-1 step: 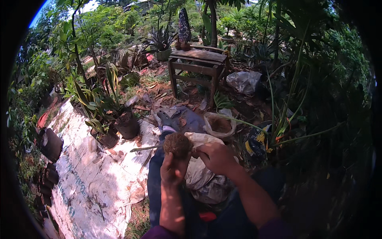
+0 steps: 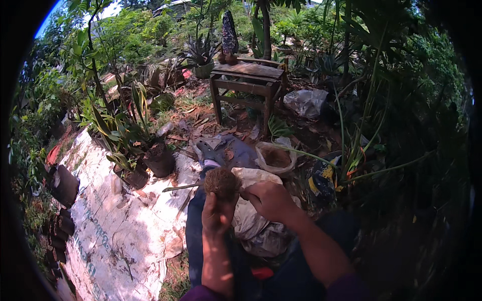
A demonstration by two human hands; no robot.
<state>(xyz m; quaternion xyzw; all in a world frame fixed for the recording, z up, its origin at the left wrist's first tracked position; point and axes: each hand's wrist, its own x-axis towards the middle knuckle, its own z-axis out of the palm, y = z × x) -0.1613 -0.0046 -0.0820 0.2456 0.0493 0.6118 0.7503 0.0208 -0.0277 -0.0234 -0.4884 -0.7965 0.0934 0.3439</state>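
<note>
Nothing has shifted since the earlier frame — both hands stay on the root clump.

The left hand (image 2: 217, 214) has its fingers clamped round the brown fibrous root clump (image 2: 221, 183), held above the lap; the right hand (image 2: 271, 200) sits curled just beside it, over a crumpled white plastic bag (image 2: 253, 220) — potted plants (image 2: 150, 158) stand on the tarp (image 2: 115, 220) to the left.
</note>
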